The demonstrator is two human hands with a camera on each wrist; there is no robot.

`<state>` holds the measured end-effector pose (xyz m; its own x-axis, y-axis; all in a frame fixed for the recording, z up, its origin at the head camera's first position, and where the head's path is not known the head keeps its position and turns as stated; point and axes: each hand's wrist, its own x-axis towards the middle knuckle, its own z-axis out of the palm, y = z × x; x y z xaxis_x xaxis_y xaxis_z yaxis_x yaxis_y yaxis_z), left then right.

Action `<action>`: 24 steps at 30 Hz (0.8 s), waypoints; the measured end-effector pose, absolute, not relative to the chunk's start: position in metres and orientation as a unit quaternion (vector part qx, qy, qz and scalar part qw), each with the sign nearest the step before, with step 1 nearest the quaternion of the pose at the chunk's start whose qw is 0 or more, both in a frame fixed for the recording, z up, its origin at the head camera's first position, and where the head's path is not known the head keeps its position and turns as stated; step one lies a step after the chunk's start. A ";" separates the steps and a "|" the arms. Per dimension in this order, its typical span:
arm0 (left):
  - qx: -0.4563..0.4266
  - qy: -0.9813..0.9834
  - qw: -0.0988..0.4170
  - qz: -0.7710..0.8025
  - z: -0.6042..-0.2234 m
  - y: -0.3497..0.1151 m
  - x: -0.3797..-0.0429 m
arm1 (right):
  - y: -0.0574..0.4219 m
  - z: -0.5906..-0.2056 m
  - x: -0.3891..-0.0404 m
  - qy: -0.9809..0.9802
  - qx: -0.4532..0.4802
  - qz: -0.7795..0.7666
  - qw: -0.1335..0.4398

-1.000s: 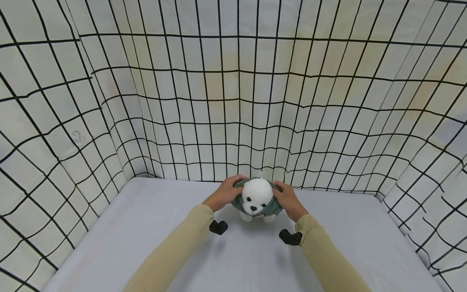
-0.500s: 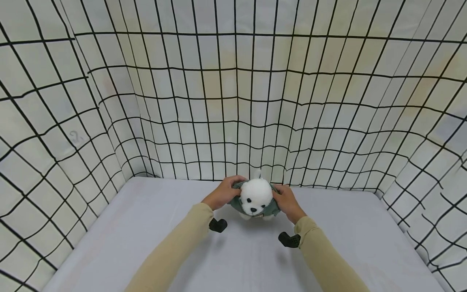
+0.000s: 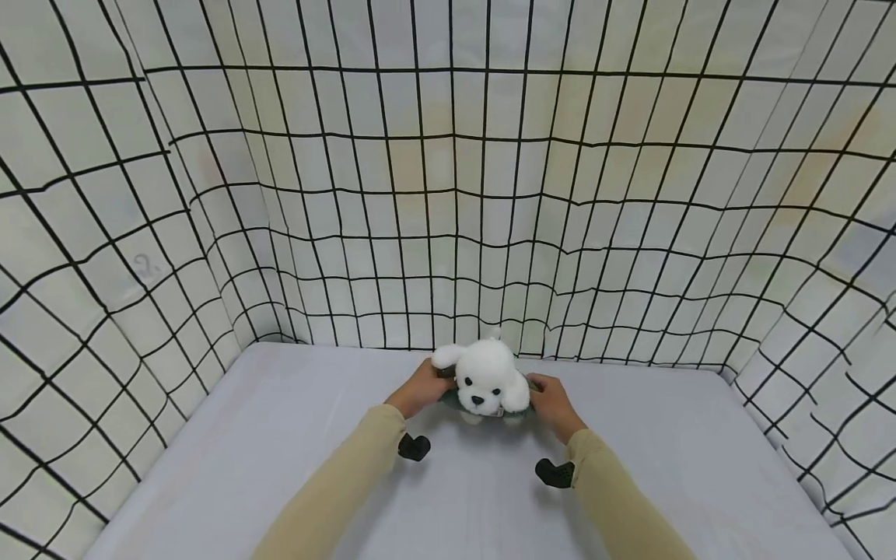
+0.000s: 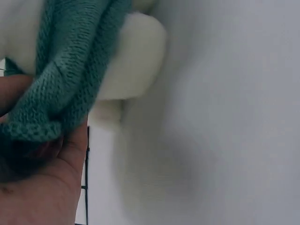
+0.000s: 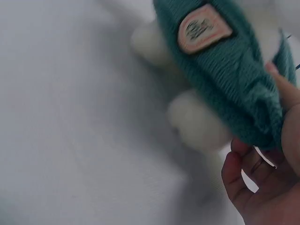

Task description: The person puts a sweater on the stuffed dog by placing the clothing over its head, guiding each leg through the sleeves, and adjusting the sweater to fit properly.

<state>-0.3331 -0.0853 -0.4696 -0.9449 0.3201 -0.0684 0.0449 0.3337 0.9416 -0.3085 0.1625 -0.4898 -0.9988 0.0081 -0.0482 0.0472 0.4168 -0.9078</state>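
Note:
A white plush dog (image 3: pixel 483 369) with dark eyes and nose stands on the white surface in the head view, facing me, its two floppy ears out at the sides. Green knitted clothing (image 4: pixel 70 70) is bunched low around it; a pinkish patch (image 5: pixel 204 29) is on the knit in the right wrist view. On the dog's left side in the picture, my left hand (image 3: pixel 421 389) grips a fold of the knit between thumb and fingers. Opposite it, my right hand (image 3: pixel 553 403) pinches the other edge of the knit. White paws (image 5: pixel 197 122) show below the clothing.
Black grid netting (image 3: pixel 455 194) in front of pale walls encloses the white table surface (image 3: pixel 315 467) at the back and both sides. The dog is close to the back edge. Black wrist-worn devices (image 3: pixel 414 447) hang below both sleeves (image 3: pixel 343 474).
Both hands have moved down with the green knit, from beside the dog's head to its lower sides. The floppy ears, earlier hidden under the knit, have come out.

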 end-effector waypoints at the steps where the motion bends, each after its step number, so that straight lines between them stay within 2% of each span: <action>1: 0.112 0.806 0.124 0.567 -0.472 -0.086 -0.332 | 0.163 -0.492 -0.308 0.850 0.018 -0.527 0.017; 14: 0.107 0.776 0.146 0.604 -0.476 -0.096 -0.326 | 0.169 -0.473 -0.306 0.853 0.022 -0.521 0.007; 24: 0.098 0.764 0.156 0.618 -0.477 -0.104 -0.324 | 0.153 -0.425 -0.294 0.862 -0.010 -0.501 -0.069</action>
<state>-0.3236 -0.1036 -0.4771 -0.9325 0.3417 -0.1172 -0.0430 0.2171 0.9752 -0.2943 0.1534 -0.4250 -0.9903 0.0519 0.1291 -0.0865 0.4972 -0.8633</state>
